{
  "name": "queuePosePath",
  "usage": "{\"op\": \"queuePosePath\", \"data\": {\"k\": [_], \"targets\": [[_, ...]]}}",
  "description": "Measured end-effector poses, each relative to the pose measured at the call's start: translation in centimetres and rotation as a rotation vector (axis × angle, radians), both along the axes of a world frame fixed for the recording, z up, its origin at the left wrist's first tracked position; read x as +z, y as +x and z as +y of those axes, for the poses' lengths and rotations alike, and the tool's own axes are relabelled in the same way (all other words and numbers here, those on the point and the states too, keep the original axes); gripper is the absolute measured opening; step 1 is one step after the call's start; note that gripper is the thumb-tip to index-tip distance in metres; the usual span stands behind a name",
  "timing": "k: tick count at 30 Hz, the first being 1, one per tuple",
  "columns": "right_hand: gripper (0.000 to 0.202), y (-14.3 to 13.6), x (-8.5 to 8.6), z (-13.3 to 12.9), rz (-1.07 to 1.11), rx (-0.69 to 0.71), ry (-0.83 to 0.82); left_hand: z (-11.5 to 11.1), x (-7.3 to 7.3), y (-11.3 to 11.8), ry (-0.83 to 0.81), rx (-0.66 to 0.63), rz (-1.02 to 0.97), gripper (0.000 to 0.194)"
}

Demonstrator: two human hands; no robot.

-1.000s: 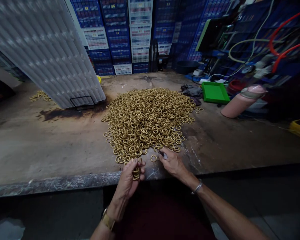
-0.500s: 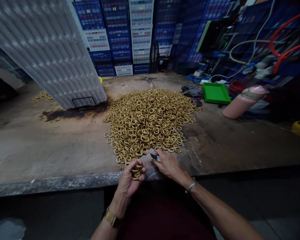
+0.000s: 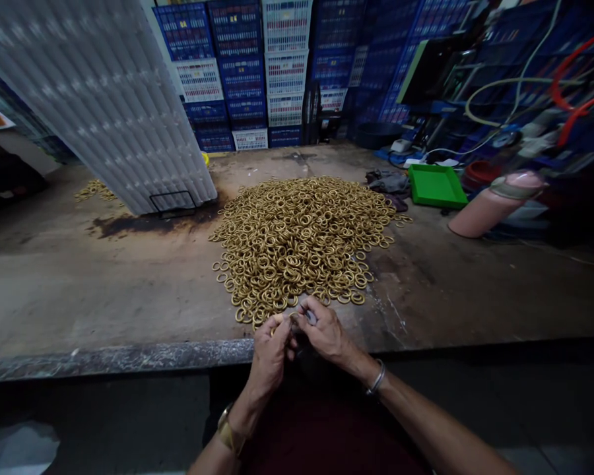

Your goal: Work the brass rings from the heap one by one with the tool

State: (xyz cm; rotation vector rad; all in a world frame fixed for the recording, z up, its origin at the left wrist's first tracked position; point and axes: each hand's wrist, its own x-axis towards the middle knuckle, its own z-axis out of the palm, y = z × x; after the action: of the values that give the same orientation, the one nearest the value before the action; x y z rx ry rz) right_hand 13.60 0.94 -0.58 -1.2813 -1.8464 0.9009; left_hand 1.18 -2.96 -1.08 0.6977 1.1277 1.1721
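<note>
A large heap of brass-coloured rings (image 3: 301, 244) lies on the workbench just beyond my hands. My left hand (image 3: 270, 356) is closed at the bench's front edge, with brass rings in its fingers. One ring (image 3: 294, 315) shows at the fingertips, between the two hands; the others are mostly hidden. My right hand (image 3: 329, 335) is closed on a small knife (image 3: 310, 317), whose grey body and dark tip partly show. Its fingertips are up against the ring, close to the left thumb. Whether the blade touches the ring I cannot tell.
A tall stack of translucent ribbed sheets (image 3: 129, 119) leans in a black wire stand (image 3: 173, 201) at left. A green tray (image 3: 436, 186), a grey cloth (image 3: 387, 179) and a pink cylinder (image 3: 492, 204) are at right. Blue and white crates (image 3: 286, 72) stand behind the workbench (image 3: 103, 284).
My hands have come together; the left has turned its fingers inward, covering most of its rings. The right has brought the knife to a ring at the left fingertips. The view has shifted slightly.
</note>
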Motion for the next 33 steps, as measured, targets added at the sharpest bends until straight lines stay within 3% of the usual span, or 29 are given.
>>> {"op": "queuePosePath", "data": {"k": [5,8,10,13,16,25,30,33], "targets": [[0.018,-0.1,-0.2,0.2,0.131,0.028,-0.157,-0.1,0.2,-0.4,0.154,0.022,0.34,0.026],[0.024,-0.1,-0.4,0.5,0.185,0.092,-0.273,-0.1,0.4,-0.4,0.255,0.039,0.42,0.021],[0.025,-0.2,-0.4,0.6,0.196,0.096,-0.32,-0.1,0.5,-0.4,0.193,0.006,0.363,0.021],[0.023,-0.4,-0.2,0.6,0.17,0.057,-0.317,0.0,0.4,-0.5,0.018,-0.07,0.118,0.024],[0.021,-0.6,-0.1,0.6,0.159,0.049,-0.311,0.0,0.4,-0.5,-0.04,-0.093,-0.067,0.027],[0.022,-0.7,1.0,0.5,0.278,0.017,-0.404,-0.3,1.2,-0.4,-0.023,-0.081,-0.182,0.028],[0.02,-0.6,1.1,0.8,0.235,0.012,-0.318,-0.3,1.7,-0.5,-0.002,-0.066,-0.222,0.026],[0.019,-0.3,0.8,0.7,0.101,-0.051,-0.17,-0.4,1.7,-0.6,0.006,-0.021,-0.207,0.025]]}}
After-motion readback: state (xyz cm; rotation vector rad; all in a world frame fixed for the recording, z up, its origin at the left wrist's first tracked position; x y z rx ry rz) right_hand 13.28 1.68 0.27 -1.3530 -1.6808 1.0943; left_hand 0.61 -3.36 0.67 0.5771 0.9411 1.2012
